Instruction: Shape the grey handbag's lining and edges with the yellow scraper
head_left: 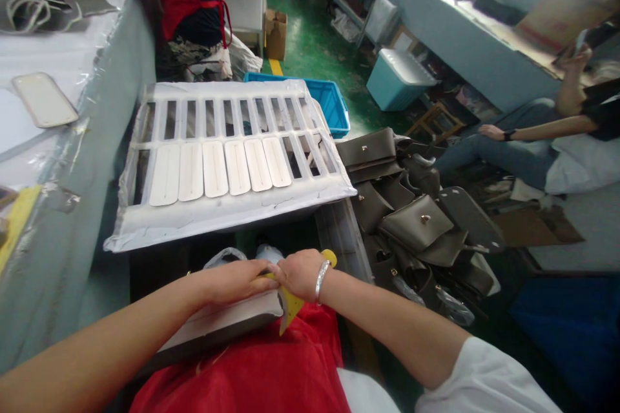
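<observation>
We are bringing both hands together low in front of our red apron (242, 374), where the right grip (301, 274) is closing around a yellow piece (292, 311) whose lower part is jutting downward from the fingers. Our left grip (237, 277) is reaching in with its fingertips meeting the right ones; part of it is hidden, so we cannot tell how firmly it is holding anything. The pale-topped, dark-sided panel (242, 311) is lying just on the near side of the left grip, under our left forearm and above the apron. Its long axis is running aslant, from its far end, just beside the yellow piece, down and leftward toward us. The left hand is lying nearer to the panel's length, while the right is meeting only the region of its far end. Beyond our hands, a white slotted rack (314, 195) is tilting slightly and bearing six pale strips (190, 171), which are lying side by side on its left and middle part. Dark bags (419, 222) are piling up to our right, and a pale rounded plate (44, 100) is resting on the worktop (29, 55) to our left.
</observation>
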The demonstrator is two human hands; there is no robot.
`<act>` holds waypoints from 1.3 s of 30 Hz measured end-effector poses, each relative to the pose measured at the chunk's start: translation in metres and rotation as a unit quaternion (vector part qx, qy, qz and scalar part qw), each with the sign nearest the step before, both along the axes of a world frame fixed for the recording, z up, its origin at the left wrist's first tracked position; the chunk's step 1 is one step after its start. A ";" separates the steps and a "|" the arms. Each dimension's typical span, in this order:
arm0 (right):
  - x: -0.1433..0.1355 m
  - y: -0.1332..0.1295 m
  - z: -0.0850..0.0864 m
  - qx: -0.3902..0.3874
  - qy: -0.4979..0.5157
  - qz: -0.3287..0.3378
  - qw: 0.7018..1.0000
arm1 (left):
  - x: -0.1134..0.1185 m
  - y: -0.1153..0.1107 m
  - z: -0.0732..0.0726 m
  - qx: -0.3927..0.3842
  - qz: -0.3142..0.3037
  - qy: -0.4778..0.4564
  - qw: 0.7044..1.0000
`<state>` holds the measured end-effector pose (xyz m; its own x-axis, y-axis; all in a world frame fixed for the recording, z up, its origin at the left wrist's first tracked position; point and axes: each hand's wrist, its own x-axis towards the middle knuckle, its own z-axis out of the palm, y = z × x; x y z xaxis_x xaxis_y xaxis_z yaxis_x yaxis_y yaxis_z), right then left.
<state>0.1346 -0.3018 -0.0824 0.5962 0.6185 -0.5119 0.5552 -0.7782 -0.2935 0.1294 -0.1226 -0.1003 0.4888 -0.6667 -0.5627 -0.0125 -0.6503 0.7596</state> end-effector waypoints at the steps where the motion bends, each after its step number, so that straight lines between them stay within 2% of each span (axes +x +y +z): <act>1: -0.001 0.000 0.001 -0.002 0.000 -0.004 1.000 | -0.001 -0.001 0.001 0.020 0.008 -0.013 1.000; 4: -0.005 -0.003 0.008 -0.011 0.000 -0.008 1.000 | -0.003 -0.002 0.012 0.094 0.021 -0.071 0.993; 6: -0.007 -0.012 0.011 -0.011 0.012 -0.022 1.000 | -0.006 0.001 0.023 0.116 0.017 -0.104 0.988; 9: -0.015 -0.035 0.008 0.027 0.058 -0.135 0.989 | -0.020 0.008 0.034 0.109 0.012 -0.146 0.983; 12: -0.033 -0.060 -0.002 0.055 0.102 -0.251 0.961 | -0.036 0.010 0.035 0.129 0.025 -0.218 0.967; 17: -0.069 -0.072 -0.026 0.078 0.157 -0.319 0.931 | -0.051 -0.004 0.030 0.193 0.017 -0.293 0.936; 20: -0.084 -0.073 -0.033 0.121 0.221 -0.336 0.908 | -0.056 -0.013 0.029 0.212 0.026 -0.329 0.920; 23: -0.093 -0.080 -0.031 0.170 0.316 -0.318 0.878 | -0.062 -0.019 0.028 0.224 0.042 -0.358 0.905; 27: -0.094 -0.089 -0.020 0.308 0.442 -0.289 0.792 | -0.071 -0.023 0.023 0.230 0.057 -0.386 0.892; 29: -0.090 -0.089 -0.014 0.335 0.474 -0.285 0.763 | -0.074 -0.024 0.019 0.230 0.065 -0.419 0.876; 32: -0.081 -0.081 -0.006 0.315 0.483 -0.279 0.767 | -0.078 -0.024 0.014 0.227 0.070 -0.473 0.849; 36: -0.062 -0.067 0.001 0.277 0.400 -0.237 0.841 | -0.079 -0.023 0.011 0.231 0.058 -0.494 0.836; 39: -0.044 -0.056 0.005 0.244 0.369 -0.201 0.874 | -0.079 -0.023 0.012 0.237 0.048 -0.504 0.829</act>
